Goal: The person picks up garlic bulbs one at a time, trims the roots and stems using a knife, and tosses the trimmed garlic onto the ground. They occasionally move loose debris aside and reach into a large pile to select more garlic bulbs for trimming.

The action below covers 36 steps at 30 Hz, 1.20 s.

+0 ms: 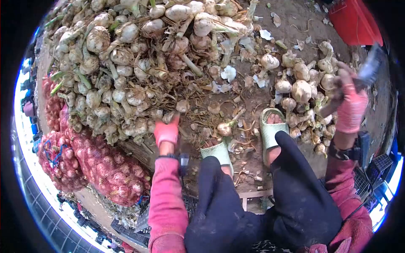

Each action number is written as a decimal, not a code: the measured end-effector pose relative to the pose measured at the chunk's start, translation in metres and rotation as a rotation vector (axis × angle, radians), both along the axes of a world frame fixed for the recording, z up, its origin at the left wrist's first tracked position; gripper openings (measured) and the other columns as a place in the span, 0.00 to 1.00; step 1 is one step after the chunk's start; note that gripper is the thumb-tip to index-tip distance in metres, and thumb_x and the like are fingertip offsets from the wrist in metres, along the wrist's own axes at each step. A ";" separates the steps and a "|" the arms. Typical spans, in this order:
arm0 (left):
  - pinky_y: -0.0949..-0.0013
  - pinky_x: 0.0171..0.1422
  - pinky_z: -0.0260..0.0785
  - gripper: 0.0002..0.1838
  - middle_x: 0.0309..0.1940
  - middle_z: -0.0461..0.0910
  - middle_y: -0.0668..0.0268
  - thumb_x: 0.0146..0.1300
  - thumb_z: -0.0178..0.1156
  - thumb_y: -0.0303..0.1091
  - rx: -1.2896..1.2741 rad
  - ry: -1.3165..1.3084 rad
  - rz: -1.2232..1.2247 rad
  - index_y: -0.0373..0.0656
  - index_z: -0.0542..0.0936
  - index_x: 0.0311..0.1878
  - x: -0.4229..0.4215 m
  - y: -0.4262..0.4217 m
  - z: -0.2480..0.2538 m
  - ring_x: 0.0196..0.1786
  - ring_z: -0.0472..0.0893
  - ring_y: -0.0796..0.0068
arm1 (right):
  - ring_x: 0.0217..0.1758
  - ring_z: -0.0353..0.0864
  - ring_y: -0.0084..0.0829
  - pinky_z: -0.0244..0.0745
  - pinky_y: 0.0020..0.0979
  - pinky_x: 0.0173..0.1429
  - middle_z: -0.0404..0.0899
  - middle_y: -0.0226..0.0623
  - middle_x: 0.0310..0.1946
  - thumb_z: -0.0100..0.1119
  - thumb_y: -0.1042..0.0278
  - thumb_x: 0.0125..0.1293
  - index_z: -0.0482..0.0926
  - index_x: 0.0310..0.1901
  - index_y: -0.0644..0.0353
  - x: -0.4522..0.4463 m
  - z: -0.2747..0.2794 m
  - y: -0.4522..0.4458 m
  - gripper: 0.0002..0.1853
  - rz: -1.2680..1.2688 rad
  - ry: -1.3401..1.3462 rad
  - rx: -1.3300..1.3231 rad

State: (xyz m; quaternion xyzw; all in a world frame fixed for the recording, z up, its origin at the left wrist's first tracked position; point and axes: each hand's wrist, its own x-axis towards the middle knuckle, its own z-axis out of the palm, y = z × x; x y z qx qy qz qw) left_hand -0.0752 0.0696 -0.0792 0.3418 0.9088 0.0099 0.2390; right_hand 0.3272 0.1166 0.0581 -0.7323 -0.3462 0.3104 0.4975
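Observation:
My left hand (166, 131), in a pink-orange glove, is at the lower edge of a large heap of garlic (122, 55) with dry stalks and roots. Its fingers are closed round a small garlic bulb (168, 117). Raised on the right, my right hand (352, 105), gloved alike, grips a hand tool with a grey, blade-like head (371, 67). Motion blurs the tool, so its exact kind is unclear. Below and left of that hand lies a smaller pile of garlic bulbs (301, 90). A single bulb (224, 129) with its stalk rests between my feet.
Full red mesh sacks of garlic (109, 168) stand at the left. A red plastic container (354, 21) is at the upper right. Dark crates (378, 166) sit at the right edge. My sandalled feet (272, 126) are on soil strewn with peel and stalk scraps.

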 end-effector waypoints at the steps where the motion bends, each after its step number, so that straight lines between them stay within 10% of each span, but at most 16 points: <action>1: 0.59 0.59 0.65 0.48 0.55 0.70 0.42 0.45 0.68 0.54 -0.015 0.022 0.000 0.31 0.62 0.62 -0.006 0.004 -0.014 0.56 0.73 0.51 | 0.17 0.70 0.14 0.65 0.16 0.22 0.76 0.28 0.23 0.60 0.62 0.60 0.79 0.45 0.59 -0.012 -0.007 0.000 0.14 0.068 0.038 -0.075; 6: 0.61 0.57 0.66 0.45 0.54 0.71 0.42 0.42 0.71 0.47 0.056 -0.079 0.046 0.24 0.65 0.58 -0.015 -0.017 -0.034 0.55 0.74 0.53 | 0.25 0.75 0.16 0.69 0.21 0.29 0.80 0.29 0.28 0.61 0.69 0.58 0.81 0.43 0.58 -0.080 -0.009 -0.007 0.11 0.452 0.177 -0.400; 10: 0.66 0.58 0.64 0.42 0.53 0.73 0.46 0.43 0.71 0.40 0.191 -0.427 0.155 0.23 0.65 0.58 -0.012 -0.029 -0.035 0.54 0.73 0.61 | 0.33 0.77 0.20 0.72 0.24 0.39 0.80 0.30 0.30 0.60 0.71 0.58 0.80 0.44 0.61 -0.103 -0.041 -0.022 0.12 0.821 0.020 -0.156; 16: 0.64 0.54 0.67 0.35 0.47 0.76 0.46 0.43 0.71 0.39 0.063 -0.086 -0.113 0.29 0.71 0.52 0.005 -0.015 -0.039 0.50 0.77 0.60 | 0.35 0.79 0.22 0.73 0.26 0.42 0.81 0.36 0.31 0.62 0.68 0.57 0.80 0.43 0.60 -0.106 -0.047 -0.038 0.12 0.896 -0.077 -0.211; 20: 0.65 0.50 0.70 0.33 0.43 0.77 0.50 0.42 0.71 0.34 0.185 -0.345 -0.033 0.31 0.69 0.51 0.029 -0.011 0.001 0.45 0.78 0.63 | 0.36 0.80 0.41 0.74 0.34 0.41 0.79 0.43 0.33 0.61 0.63 0.57 0.79 0.41 0.60 -0.101 -0.050 -0.043 0.13 0.946 -0.163 -0.185; 25: 0.72 0.41 0.75 0.34 0.40 0.76 0.64 0.41 0.64 0.17 0.339 -1.321 0.006 0.38 0.63 0.55 0.080 -0.028 0.080 0.42 0.78 0.74 | 0.30 0.77 0.44 0.72 0.41 0.33 0.73 0.41 0.25 0.57 0.69 0.50 0.72 0.36 0.58 -0.109 -0.043 -0.051 0.11 1.226 -0.590 0.035; 36: 0.74 0.47 0.71 0.34 0.38 0.77 0.65 0.39 0.73 0.31 0.421 -0.946 -0.586 0.38 0.68 0.50 0.118 -0.028 0.099 0.41 0.78 0.78 | 0.32 0.77 0.36 0.71 0.36 0.32 0.71 0.38 0.28 0.56 0.67 0.48 0.69 0.48 0.68 -0.106 -0.033 -0.061 0.24 1.372 -0.710 0.081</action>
